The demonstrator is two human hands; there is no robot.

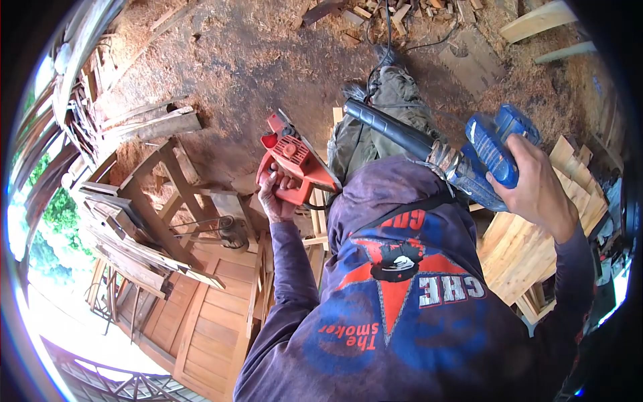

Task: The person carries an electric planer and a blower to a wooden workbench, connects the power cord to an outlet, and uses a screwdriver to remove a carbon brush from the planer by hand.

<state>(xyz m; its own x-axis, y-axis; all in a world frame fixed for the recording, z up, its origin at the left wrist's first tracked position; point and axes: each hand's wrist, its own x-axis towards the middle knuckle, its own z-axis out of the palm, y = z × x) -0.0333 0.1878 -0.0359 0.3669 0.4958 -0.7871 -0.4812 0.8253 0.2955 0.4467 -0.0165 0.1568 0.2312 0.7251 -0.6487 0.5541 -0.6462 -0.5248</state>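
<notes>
My left hand [276, 194] is wrapped around the rear handle of an orange electric planer [295, 154], held up at my left with its long flat side turned toward my legs. Out at my right, my right hand [529, 181] is closed around the blue body of a handheld blower [492, 151]. Its long black nozzle [392, 127] slants across my thighs, with the tip pointing toward the planer side. Dirty tape wraps the joint between nozzle and body. My palm hides part of the blower's grip.
Sawdust and shavings cover the floor [248, 67]. Stacked boards and a wooden frame [175, 177] stand at left, above a panelled wooden door [204, 315]. Pale planks [529, 248] lie at right. A black cord [388, 33] runs along the floor, near offcuts [400, 17].
</notes>
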